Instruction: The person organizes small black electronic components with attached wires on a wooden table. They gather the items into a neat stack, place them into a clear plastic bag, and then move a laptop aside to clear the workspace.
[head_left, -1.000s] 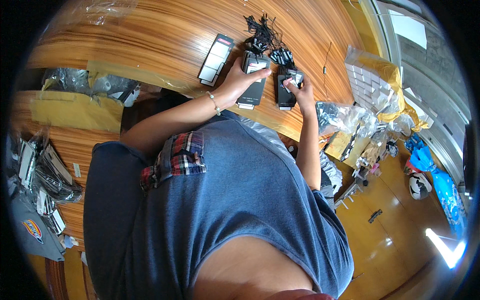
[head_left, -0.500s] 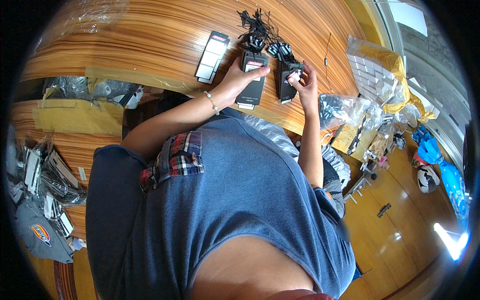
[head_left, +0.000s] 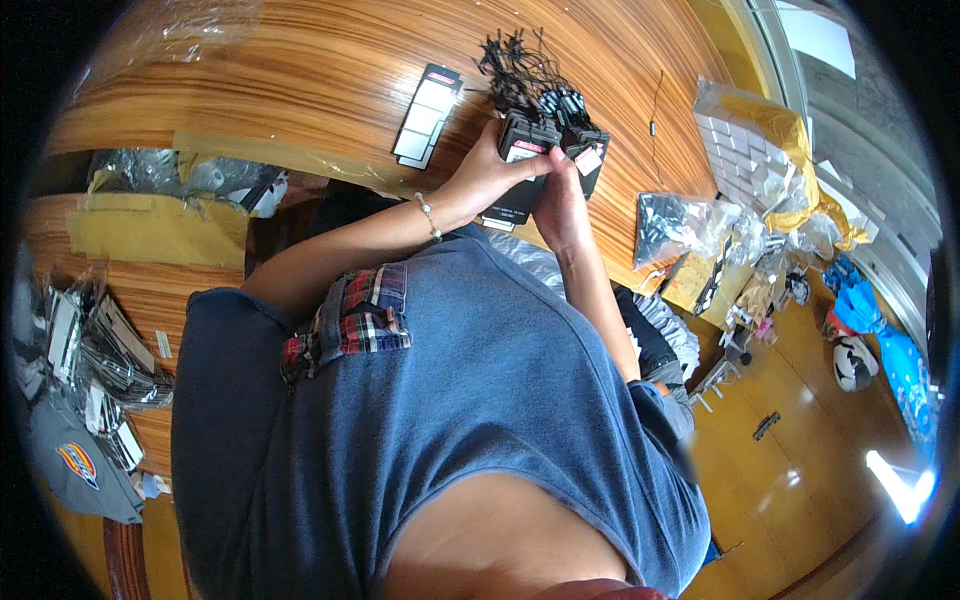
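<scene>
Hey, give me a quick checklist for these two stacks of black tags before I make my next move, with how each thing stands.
1. Left hand has hold of the left stack of black tags: ok, thumb laid across its front.
2. Right hand has a firm grip on the right stack of black tags: cannot tell, its fingers are largely hidden.
3. Black cords neatly separated: not ok, they lie jumbled beyond the stacks.
4. White-panelled card clear of both hands: ok, it lies to the left.
5. Loose single cord apart from the stacks: ok, off to the right.
</scene>
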